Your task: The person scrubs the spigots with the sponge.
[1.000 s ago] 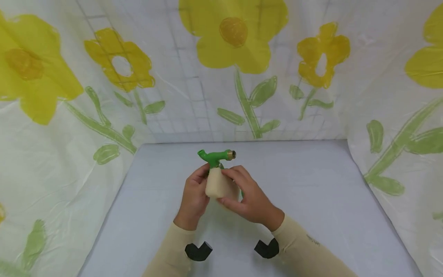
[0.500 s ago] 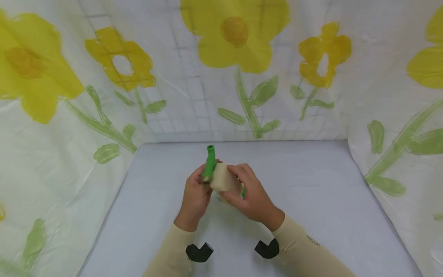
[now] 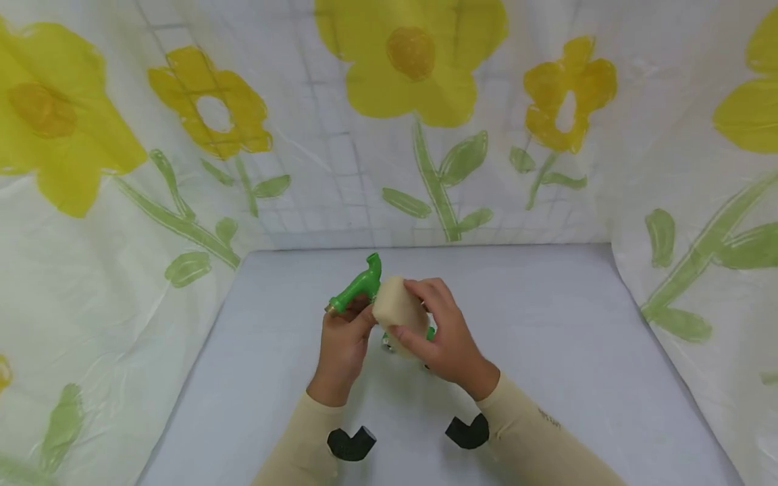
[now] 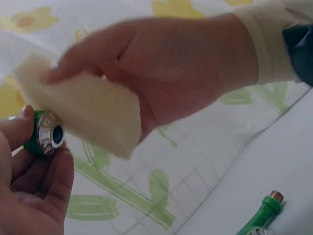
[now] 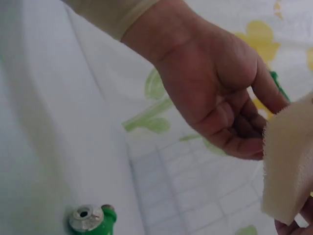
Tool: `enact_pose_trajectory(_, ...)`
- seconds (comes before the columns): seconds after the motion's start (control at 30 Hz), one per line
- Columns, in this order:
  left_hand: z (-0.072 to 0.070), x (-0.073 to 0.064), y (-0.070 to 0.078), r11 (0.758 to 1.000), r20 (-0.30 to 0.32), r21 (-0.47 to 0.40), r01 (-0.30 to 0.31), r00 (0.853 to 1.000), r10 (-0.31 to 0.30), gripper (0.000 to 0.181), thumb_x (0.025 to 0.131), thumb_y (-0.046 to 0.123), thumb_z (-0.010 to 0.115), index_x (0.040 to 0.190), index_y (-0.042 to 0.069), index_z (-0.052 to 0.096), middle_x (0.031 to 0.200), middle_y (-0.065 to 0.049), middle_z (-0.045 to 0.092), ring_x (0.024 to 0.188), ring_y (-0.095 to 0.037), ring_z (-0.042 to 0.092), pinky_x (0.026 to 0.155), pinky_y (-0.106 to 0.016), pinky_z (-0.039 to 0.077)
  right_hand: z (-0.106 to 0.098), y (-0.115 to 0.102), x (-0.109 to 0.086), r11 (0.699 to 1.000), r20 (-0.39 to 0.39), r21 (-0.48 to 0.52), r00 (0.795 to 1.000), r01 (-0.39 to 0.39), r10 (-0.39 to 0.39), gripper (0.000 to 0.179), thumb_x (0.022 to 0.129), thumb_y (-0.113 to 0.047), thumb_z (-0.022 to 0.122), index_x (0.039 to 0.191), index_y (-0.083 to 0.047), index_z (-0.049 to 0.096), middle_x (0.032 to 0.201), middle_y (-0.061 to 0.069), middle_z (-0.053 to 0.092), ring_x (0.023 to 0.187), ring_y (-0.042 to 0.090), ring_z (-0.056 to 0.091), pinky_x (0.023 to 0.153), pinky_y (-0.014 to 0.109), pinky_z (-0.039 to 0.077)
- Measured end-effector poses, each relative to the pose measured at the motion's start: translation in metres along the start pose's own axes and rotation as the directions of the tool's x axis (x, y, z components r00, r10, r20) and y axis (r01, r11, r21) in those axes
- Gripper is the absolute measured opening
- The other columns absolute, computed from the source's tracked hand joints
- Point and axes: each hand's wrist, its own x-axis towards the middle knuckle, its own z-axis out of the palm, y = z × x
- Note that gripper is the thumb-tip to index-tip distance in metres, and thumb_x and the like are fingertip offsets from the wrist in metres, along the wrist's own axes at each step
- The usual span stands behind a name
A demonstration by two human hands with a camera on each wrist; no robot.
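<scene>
My left hand (image 3: pixel 342 351) grips a green tap (image 3: pixel 360 285) by its middle. The tap is tilted, its spout pointing up and away and its brass threaded end low on the left. In the left wrist view its silver collar (image 4: pixel 51 133) faces the camera. My right hand (image 3: pixel 454 341) pinches a beige sponge (image 3: pixel 398 307) between thumb and fingers. The sponge sits right beside the tap, its edge overlapping the tap body in the head view. A second green tap (image 5: pixel 95 223) with a silver top lies on the table below, mostly hidden by the sponge and right hand in the head view.
A white table (image 3: pixel 547 317) lies under both hands. Behind it and along both sides hangs a white sheet (image 3: pixel 340 182) printed with yellow flowers. Black curved pieces (image 3: pixel 351 443) sit at both sleeved wrists.
The tap has turned in my left hand: its brass end swung from right, toward me, to lower left. The sponge has tilted and shifted slightly right, and the second tap shows more beneath it.
</scene>
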Motion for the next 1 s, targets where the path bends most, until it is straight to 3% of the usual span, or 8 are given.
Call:
enact_pose_trajectory(0.1,0.001,0.000,0.002,1.000,0.067,-0.012,-0.025,0.997,0.026,0.017,0.103,0.002,0.076,0.119,0.008,0.073,0.110,-0.007,0.074,0.100,-0.016,0.071,0.093,-0.036,0.062,0.001,0.003,0.002,0.994,-0.050,0.052,0.994,-0.092,0.095,0.060,0.100,-0.013,0.075,0.156,-0.005,0.055,0.134,0.009,0.057,0.116,0.027,0.057,0.089,0.045,0.056)
enact_pose_trajectory(0.17,0.002,0.000,0.002,1.000,0.064,-0.016,-0.021,0.998,0.022,0.018,0.105,0.004,0.074,0.123,0.006,0.073,0.112,-0.007,0.074,0.102,-0.017,0.071,0.093,-0.036,0.062,0.003,0.003,0.000,0.988,-0.045,0.084,0.990,-0.126,0.131,0.060,0.102,-0.013,0.073,0.158,-0.005,0.053,0.135,0.009,0.056,0.116,0.027,0.058,0.090,0.046,0.058)
enact_pose_trajectory(0.23,0.003,0.000,0.002,1.000,0.039,-0.006,-0.014,0.999,0.014,0.023,0.109,0.005,0.068,0.131,0.000,0.071,0.119,-0.008,0.073,0.104,-0.017,0.070,0.091,-0.034,0.061,0.005,0.001,-0.003,0.990,-0.014,0.088,0.993,-0.114,0.115,0.060,0.102,-0.015,0.073,0.158,-0.005,0.052,0.137,0.009,0.056,0.119,0.028,0.057,0.091,0.046,0.058)
enact_pose_trajectory(0.43,0.003,-0.001,0.003,1.000,0.019,0.010,0.005,1.000,-0.005,0.040,0.112,0.006,0.060,0.145,-0.015,0.058,0.143,-0.017,0.063,0.127,-0.025,0.062,0.108,-0.036,0.053,0.009,-0.005,-0.002,1.000,0.016,0.009,1.000,-0.009,0.008,0.063,0.097,-0.017,0.078,0.154,-0.004,0.054,0.137,0.009,0.057,0.121,0.026,0.054,0.089,0.045,0.054)
enact_pose_trajectory(0.63,0.003,-0.001,0.007,1.000,0.059,0.008,-0.007,0.998,0.006,0.037,0.108,-0.008,0.061,0.142,-0.022,0.056,0.147,-0.022,0.061,0.129,-0.026,0.062,0.104,-0.033,0.055,0.005,0.003,0.002,0.996,-0.051,0.039,0.996,-0.075,0.077,0.060,0.100,-0.012,0.077,0.155,-0.005,0.056,0.133,0.010,0.058,0.115,0.027,0.059,0.086,0.049,0.057)
enact_pose_trajectory(0.7,0.003,-0.001,0.008,1.000,0.085,0.003,0.004,0.996,-0.004,0.042,0.109,-0.006,0.059,0.147,-0.022,0.050,0.152,-0.021,0.058,0.130,-0.024,0.062,0.103,-0.032,0.055,0.006,0.005,0.000,0.995,-0.069,0.062,0.994,-0.084,0.088,0.060,0.100,-0.011,0.076,0.157,-0.006,0.055,0.133,0.009,0.057,0.115,0.027,0.059,0.088,0.048,0.058)
enact_pose_trajectory(0.83,0.002,-0.002,0.010,1.000,0.109,-0.005,0.002,0.994,-0.002,0.047,0.114,0.001,0.054,0.154,-0.019,0.043,0.156,-0.017,0.056,0.134,-0.022,0.059,0.106,-0.031,0.052,0.010,0.002,-0.006,0.999,-0.023,0.037,1.000,-0.004,0.005,0.064,0.097,-0.013,0.077,0.156,-0.003,0.054,0.135,0.010,0.057,0.118,0.028,0.056,0.089,0.045,0.057)
enact_pose_trajectory(1.0,0.001,-0.001,0.013,0.999,0.129,-0.041,0.001,0.992,0.004,0.037,0.111,-0.004,0.057,0.147,-0.010,0.060,0.145,-0.015,0.064,0.125,-0.020,0.062,0.103,-0.031,0.053,0.010,-0.001,-0.005,0.999,-0.044,0.028,0.998,0.038,-0.036,0.065,0.094,-0.012,0.079,0.154,-0.002,0.055,0.135,0.011,0.057,0.120,0.028,0.054,0.091,0.044,0.055)
